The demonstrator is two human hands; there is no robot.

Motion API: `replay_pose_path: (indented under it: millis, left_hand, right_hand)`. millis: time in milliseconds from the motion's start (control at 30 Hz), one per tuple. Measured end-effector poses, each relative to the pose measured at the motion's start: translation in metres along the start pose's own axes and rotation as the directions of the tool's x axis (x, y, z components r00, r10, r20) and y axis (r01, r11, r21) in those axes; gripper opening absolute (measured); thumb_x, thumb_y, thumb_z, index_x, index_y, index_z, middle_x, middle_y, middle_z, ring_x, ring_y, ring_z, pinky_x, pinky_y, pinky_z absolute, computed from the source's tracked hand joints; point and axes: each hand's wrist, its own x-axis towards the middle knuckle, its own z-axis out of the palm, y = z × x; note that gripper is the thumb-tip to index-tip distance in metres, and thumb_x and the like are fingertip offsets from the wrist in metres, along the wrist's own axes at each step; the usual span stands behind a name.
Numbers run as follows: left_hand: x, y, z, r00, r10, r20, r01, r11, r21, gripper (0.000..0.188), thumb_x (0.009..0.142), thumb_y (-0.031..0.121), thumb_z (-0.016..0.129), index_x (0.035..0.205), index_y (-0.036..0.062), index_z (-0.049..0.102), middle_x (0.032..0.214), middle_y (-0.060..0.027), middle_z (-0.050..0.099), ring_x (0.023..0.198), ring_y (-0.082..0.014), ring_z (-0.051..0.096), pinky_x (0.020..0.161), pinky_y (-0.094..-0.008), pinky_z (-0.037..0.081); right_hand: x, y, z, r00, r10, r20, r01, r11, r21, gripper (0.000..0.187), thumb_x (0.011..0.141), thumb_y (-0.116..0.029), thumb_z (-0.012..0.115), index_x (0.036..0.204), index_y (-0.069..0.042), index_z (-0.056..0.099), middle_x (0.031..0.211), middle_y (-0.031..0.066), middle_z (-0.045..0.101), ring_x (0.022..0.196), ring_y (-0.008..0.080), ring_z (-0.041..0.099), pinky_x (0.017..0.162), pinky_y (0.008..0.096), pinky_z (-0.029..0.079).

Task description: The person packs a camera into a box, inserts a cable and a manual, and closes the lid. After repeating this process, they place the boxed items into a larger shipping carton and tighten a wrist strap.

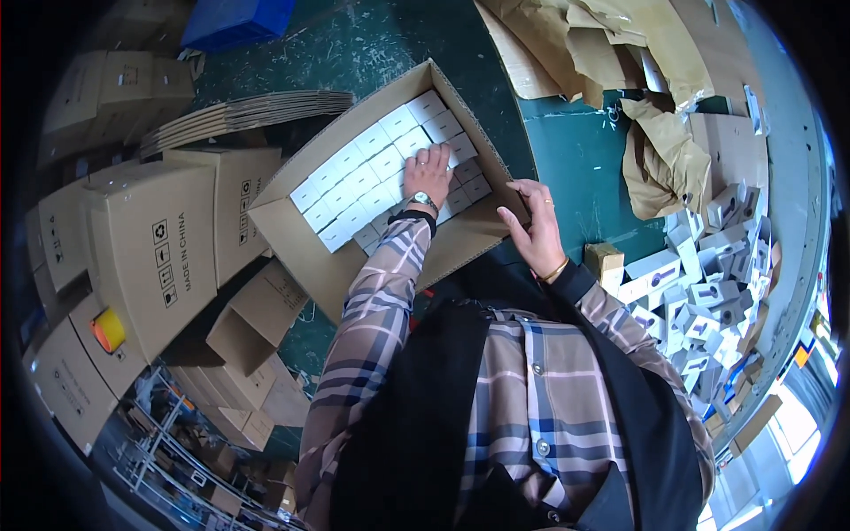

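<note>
White boxes (pixel 386 163) packed in rows inside cardboard carton (pixel 299 250), set at slant on green table (pixel 575 133). Left hand (pixel 429 177) laid over boxes, fingers extended; whether any box is gripped cannot be told. Right hand (pixel 537 232) held at carton's right edge, thumb parted wide from fingers; contact with rim cannot be told. Farther right, loose pale boxes (pixel 708 294) heaped near crumpled brown paper (pixel 660 168). At left, flattened cardboard (pixel 239 118) stacked behind large cartons (pixel 146 248).
</note>
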Motion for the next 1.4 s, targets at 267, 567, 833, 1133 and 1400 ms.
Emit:
replay_pose_path:
  millis: [267,567,833,1133,1400]
  left_hand:
    - [-0.009,-0.024,-0.061,0.989,-0.098,0.108,0.122,0.961,-0.248,0.07,0.087,0.054,0.074,0.142,0.0143,0.055,0.133,-0.0068,0.058,0.124,-0.0277,0.056,0.098,-0.0461,0.045]
    - [-0.135,-0.054,-0.242,0.892,-0.291,-0.345,0.131,0.899,-0.418,0.036,0.094,0.037,0.074,0.118,0.011,0.071,0.114,-0.0097,0.072,0.11,-0.0297,0.067,0.099,-0.048,0.044]
    - [-0.206,0.093,-0.281,0.744,0.044,-0.667,-0.474,0.737,-0.481,0.014,0.095,0.02,0.072,0.105,0.01,0.071,0.11,-0.0086,0.072,0.105,-0.0286,0.066,0.1,-0.0443,0.044]
    - [-0.257,0.286,-0.259,0.547,0.705,-0.451,-0.799,0.28,-0.532,0.012,0.093,0.01,0.072,0.101,0.0017,0.071,0.098,-0.0143,0.072,0.093,-0.0317,0.07,0.083,-0.0402,0.055]
    - [-0.32,0.473,-0.23,0.293,0.938,-0.186,-0.78,0.123,-0.613,0.016,0.092,0.014,0.074,0.104,0.003,0.071,0.099,-0.0139,0.071,0.089,-0.0302,0.07,0.08,-0.0399,0.055]
  right_hand:
    - [-0.031,-0.007,-0.016,0.981,0.122,-0.153,-0.095,0.981,0.172,0.036,0.097,-0.007,0.073,0.129,-0.001,0.059,0.124,0.0128,0.062,0.112,0.0217,0.064,0.099,0.033,0.053]
    - [-0.15,-0.01,-0.059,0.908,0.224,-0.353,-0.038,0.885,0.464,0.022,0.103,-0.004,0.065,0.125,0.001,0.061,0.115,0.0065,0.07,0.106,0.0126,0.066,0.096,0.0268,0.052]
    - [-0.331,-0.009,-0.106,0.857,0.304,-0.415,-0.157,0.923,0.351,0.012,0.103,-0.007,0.066,0.112,-0.002,0.071,0.107,0.005,0.073,0.092,0.0112,0.069,0.085,0.0265,0.056]
    - [-0.546,0.028,-0.128,0.574,0.536,-0.619,-0.392,0.843,0.368,0.012,0.09,-0.013,0.073,0.099,-0.004,0.073,0.088,0.0115,0.075,0.078,0.0218,0.072,0.074,0.0346,0.057]
    - [-0.794,0.112,-0.137,-0.047,0.71,-0.702,-0.622,0.529,0.577,0.014,0.089,-0.015,0.072,0.094,-0.003,0.076,0.082,0.0079,0.075,0.075,0.0168,0.071,0.072,0.032,0.057]
